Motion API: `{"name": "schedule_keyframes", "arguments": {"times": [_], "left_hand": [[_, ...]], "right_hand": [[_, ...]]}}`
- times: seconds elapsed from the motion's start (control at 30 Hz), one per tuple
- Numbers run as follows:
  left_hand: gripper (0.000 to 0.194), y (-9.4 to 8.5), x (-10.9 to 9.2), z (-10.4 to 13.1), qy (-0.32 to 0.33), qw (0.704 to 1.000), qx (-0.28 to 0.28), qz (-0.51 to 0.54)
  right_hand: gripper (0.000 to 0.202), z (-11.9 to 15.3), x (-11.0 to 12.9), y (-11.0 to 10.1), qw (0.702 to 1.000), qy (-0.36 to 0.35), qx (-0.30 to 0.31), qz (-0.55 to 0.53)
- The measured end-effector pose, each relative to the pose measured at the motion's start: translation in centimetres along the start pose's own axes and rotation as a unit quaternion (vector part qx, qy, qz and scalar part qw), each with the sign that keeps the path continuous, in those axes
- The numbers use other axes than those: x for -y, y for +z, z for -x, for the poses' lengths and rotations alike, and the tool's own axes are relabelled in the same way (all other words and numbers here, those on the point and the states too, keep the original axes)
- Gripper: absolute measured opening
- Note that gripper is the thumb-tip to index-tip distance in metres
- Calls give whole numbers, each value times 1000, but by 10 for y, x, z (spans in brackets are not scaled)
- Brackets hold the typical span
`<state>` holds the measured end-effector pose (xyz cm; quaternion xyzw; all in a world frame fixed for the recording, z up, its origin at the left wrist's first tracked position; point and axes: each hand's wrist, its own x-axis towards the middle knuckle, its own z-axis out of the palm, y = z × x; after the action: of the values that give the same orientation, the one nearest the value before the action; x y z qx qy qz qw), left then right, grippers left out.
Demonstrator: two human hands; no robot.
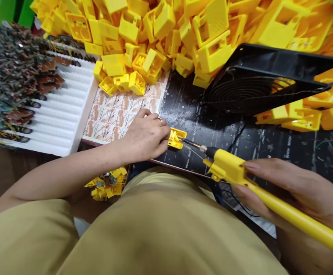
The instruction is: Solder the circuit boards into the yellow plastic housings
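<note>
My left hand (150,133), with a ring on one finger, is closed on the left end of a small yellow plastic housing (177,138) at the table's near edge. My right hand (292,191) grips a yellow soldering iron (232,168), its handle running out of view at the lower right. The iron's metal tip points left and meets the housing's open inside, where a thin wire guided from the iron's front also ends. Whether the tip touches a part in there is too small to tell.
A black fan (246,84) stands tilted behind my right hand. Yellow housings (155,34) are heaped along the back. On the left, a white ridged foam tray (71,103) carries many wired circuit boards (17,72). More yellow parts (109,185) lie below the table edge.
</note>
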<state>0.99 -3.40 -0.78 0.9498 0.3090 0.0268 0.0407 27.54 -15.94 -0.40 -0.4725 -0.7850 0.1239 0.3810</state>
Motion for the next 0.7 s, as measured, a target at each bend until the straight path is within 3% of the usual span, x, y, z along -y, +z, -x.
{"name": "schedule_keyframes", "arguments": {"times": [0.1, 0.3, 0.5, 0.7], "left_hand": [[25, -1, 0, -2, 2, 1000, 10, -1], [24, -5, 1, -7, -4, 999, 48, -5], [25, -15, -2, -20, -14, 992, 127, -8], [21, -26, -4, -31, -17, 980, 198, -21]], "right_hand": [[22, -3, 1, 6, 997, -60, 28, -30], [11, -6, 2, 4, 997, -55, 58, -12], [22, -19, 6, 8, 991, -124, 39, 18], [21, -23, 9, -5, 993, -88, 69, 27]]}}
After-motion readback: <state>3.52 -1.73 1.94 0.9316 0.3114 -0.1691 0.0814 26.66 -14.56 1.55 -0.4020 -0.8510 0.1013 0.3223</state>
